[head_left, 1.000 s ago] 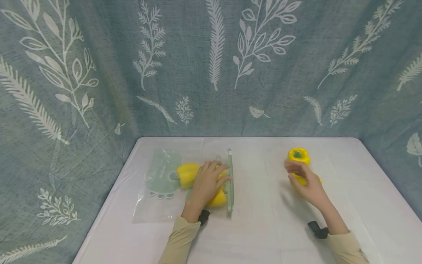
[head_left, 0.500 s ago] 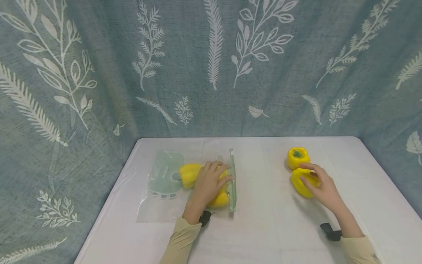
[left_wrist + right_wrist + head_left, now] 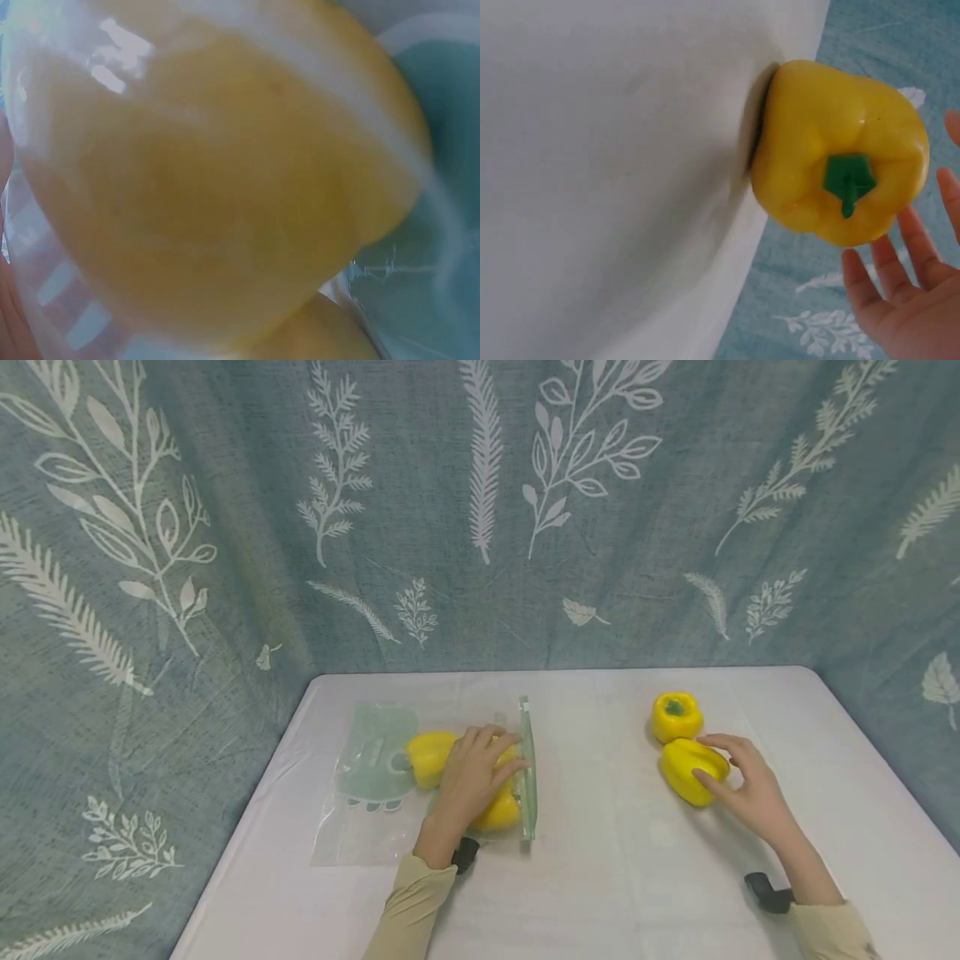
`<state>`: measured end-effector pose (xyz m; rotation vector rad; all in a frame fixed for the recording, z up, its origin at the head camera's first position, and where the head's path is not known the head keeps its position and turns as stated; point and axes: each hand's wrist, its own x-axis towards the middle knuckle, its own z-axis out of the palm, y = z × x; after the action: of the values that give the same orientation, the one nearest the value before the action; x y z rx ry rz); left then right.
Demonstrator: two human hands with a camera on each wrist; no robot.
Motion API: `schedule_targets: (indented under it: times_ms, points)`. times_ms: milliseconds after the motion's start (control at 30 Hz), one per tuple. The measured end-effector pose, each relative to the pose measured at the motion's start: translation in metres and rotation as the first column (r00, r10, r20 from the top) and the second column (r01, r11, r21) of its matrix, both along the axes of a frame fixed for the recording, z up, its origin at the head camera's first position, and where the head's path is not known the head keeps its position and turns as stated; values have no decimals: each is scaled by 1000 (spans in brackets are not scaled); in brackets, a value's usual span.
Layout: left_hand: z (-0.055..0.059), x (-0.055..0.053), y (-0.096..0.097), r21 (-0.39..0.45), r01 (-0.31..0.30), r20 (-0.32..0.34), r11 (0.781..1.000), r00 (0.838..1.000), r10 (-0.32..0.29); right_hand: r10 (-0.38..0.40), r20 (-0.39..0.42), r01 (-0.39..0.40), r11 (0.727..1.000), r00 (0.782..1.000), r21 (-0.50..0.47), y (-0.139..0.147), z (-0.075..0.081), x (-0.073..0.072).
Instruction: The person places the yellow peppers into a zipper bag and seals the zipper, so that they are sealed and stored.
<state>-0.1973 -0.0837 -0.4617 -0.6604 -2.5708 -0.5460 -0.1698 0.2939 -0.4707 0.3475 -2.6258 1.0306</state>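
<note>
On the right of the table (image 3: pixel 600 877), a yellow pepper (image 3: pixel 685 774) lies long axis front-to-back, stem (image 3: pixel 849 184) towards us; the right hand (image 3: pixel 753 793) is beside it, fingers apart. Another pepper (image 3: pixel 677 720) sits just behind. The left hand (image 3: pixel 471 777) covers bagged peppers (image 3: pixel 429 758); its grip we cannot tell.

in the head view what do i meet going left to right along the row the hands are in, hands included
bagged yellow pepper → left hand → bag's green zip edge → nearer loose yellow pepper → right hand
</note>
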Motion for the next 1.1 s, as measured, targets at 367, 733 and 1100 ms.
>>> schedule_targets:
  times_ms: [367,733,1100]
  points:
    - [-1,-1,0,-14,2,-5,1000,1000,-2,-26,137,23,999,990,29,2,-8,3]
    - [1,-1,0,-17,5,-1,1000,1000,-5,-35,206,32,999,978,14,1,-6,4]
    - [2,-2,-2,-8,15,10,1000,1000,-15,5,168,-4,1000,986,-4,-5,-3,1]
